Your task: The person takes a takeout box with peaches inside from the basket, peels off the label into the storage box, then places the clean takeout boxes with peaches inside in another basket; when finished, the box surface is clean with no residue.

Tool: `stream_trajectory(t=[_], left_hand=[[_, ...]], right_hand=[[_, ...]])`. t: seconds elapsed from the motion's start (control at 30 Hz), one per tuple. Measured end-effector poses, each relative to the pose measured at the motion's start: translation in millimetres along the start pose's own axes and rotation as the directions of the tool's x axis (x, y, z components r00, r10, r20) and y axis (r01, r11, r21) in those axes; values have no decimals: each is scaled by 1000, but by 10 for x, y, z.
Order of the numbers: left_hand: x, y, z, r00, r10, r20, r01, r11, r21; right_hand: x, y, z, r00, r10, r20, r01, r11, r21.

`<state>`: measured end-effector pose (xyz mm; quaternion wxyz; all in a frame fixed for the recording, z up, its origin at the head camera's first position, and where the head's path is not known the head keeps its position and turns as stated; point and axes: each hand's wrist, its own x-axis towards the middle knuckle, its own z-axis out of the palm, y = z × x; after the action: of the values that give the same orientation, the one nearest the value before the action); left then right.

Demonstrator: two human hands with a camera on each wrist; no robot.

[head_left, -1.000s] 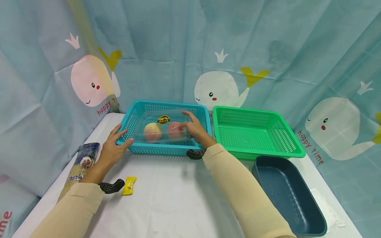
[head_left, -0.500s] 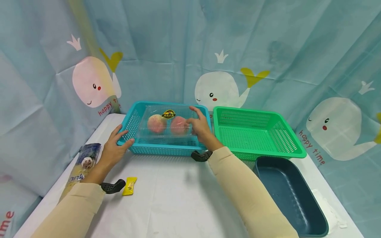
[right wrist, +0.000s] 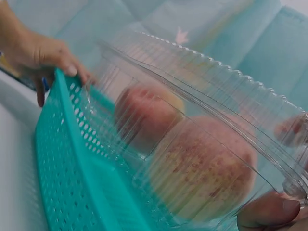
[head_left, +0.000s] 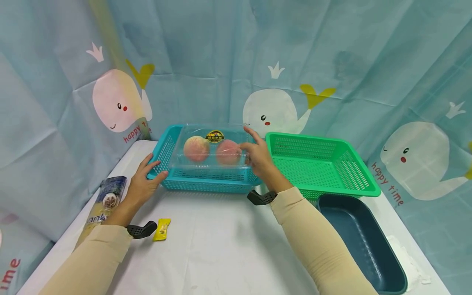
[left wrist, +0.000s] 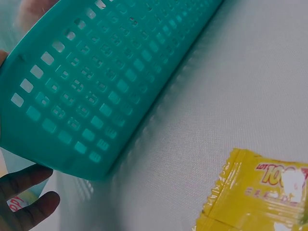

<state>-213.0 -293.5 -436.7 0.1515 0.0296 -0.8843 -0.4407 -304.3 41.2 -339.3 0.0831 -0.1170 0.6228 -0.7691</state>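
Observation:
A clear plastic clamshell box (head_left: 186, 162) with a dark round label holds two peaches (head_left: 197, 148), pink and yellow. My right hand (head_left: 259, 157) grips the box at its right end; in the right wrist view, the thumb (right wrist: 269, 211) presses on its near edge. The box is raised, partly above the blue basket (head_left: 206, 186). At the basket's left front corner, my left hand (head_left: 141, 182) holds the rim between thumb and fingers. Part of that left hand (left wrist: 24, 197) shows beside the basket wall (left wrist: 86, 96) in the left wrist view.
A green basket (head_left: 306, 170) stands right of the blue one. In front of it lies a dark blue tub (head_left: 355, 237). A yellow wrapped packet (head_left: 162, 229) is on the white table (head_left: 206, 250), and a printed bag (head_left: 107, 200) lies by the left arm.
My right hand has lifted the clamshell box with its peaches up and to the right, out from low in the blue basket. The left hand has stayed at the basket's corner.

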Motion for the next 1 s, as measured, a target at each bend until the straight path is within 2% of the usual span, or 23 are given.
stream_trajectory(t=[0.33, 0.83, 1.0], left_hand=[[-4, 9, -10, 1000, 10, -14, -10, 1000, 7], [-23, 22, -15, 1000, 13, -6, -13, 1000, 4], [-17, 22, -14, 1000, 11, -5, -11, 1000, 14]], right_hand=[[-326, -195, -109, 999, -19, -35, 21, 998, 52], [-884, -299, -180, 998, -54, 39, 53, 998, 37], [-1046, -308, -182, 998, -57, 34, 56, 998, 41]])
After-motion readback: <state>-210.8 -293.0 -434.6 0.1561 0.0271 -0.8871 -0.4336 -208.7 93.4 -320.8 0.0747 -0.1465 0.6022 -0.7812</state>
